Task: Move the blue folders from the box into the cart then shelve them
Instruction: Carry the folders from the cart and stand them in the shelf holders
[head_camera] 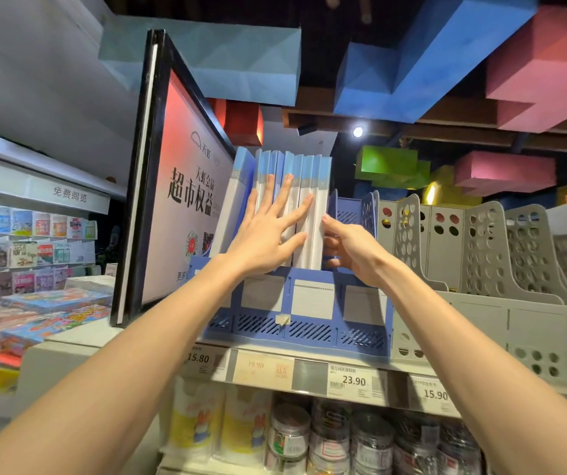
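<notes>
Both forearms reach up to the shelf [309, 363]: left hand [268, 231] lies flat and spread on the blue folders [304, 200] in the blue rack [296, 313], right hand [347, 246] pinches the end folder's edge — push evenly, squaring spines upright.

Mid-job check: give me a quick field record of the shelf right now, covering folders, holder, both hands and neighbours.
folders: blue folders standing upright, spines out, in a row
holder: blue file rack on the shelf top, above the price tags
left hand: left hand flat, fingers spread against the folder spines
right hand: right hand at the right end of the row, on the outermost folder's edge
left neighbour: framed sign
right neighbour: grey file racks
</notes>
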Available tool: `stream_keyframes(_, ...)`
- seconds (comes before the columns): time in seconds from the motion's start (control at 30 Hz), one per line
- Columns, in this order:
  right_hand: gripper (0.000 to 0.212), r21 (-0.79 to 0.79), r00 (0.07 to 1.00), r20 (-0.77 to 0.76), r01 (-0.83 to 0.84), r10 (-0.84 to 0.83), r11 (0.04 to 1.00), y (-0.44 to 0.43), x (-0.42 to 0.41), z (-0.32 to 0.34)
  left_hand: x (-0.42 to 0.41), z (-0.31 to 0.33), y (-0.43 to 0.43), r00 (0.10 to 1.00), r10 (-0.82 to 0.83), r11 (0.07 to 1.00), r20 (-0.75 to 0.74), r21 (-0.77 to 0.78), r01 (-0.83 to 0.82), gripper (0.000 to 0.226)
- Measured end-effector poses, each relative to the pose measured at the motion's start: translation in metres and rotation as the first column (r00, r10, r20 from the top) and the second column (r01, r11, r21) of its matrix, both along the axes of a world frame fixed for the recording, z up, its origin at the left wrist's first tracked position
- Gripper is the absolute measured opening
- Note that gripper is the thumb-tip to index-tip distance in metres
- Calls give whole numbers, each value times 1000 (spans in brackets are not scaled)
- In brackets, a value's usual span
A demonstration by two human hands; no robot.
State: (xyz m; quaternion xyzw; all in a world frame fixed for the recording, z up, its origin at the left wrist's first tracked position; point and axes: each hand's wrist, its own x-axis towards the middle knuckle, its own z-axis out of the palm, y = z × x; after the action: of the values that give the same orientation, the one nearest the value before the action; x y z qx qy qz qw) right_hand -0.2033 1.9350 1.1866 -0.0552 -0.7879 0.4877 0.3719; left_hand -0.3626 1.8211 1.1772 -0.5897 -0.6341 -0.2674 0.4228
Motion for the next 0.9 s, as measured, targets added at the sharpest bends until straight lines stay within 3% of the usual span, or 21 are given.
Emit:
stream_keyframes(0.1,45,14,999,47,-22,22,1000,5,3,-3,-2,0,0,1000,-14,1000,3,-5,14,61)
stream_keyframes(0.23,46,146,991,27,123,-128,982,6,-4,-8,-3,-1,2,1000,3,1000,-12,-4,-3,63)
stream_keyframes(0.43,31,34,970,-48,242,-240,970,-7,19,-4,8,-1,-16,997,63,997,-36,-32,-64,67)
stream_keyframes(0.53,24,21,950,-4,312,-312,950,-18,40,-1,24,-4,-35,995,-27,1000,99,-4,28,61)
stream_keyframes(0.63,20,9,951,13,308,-308,951,-38,63,-3,51,-16,-53,937,-161,987,309,59,150,50)
stream_keyframes(0.73,19,10,954,10,301,-301,954,-66,81,-20,75,-32,-76,883,-242,970,403,118,212,36)
stream_keyframes(0.9,28,1,964,-21,264,-264,964,-120,89,-77,99,-81,-134,823,-260,961,505,221,167,22)
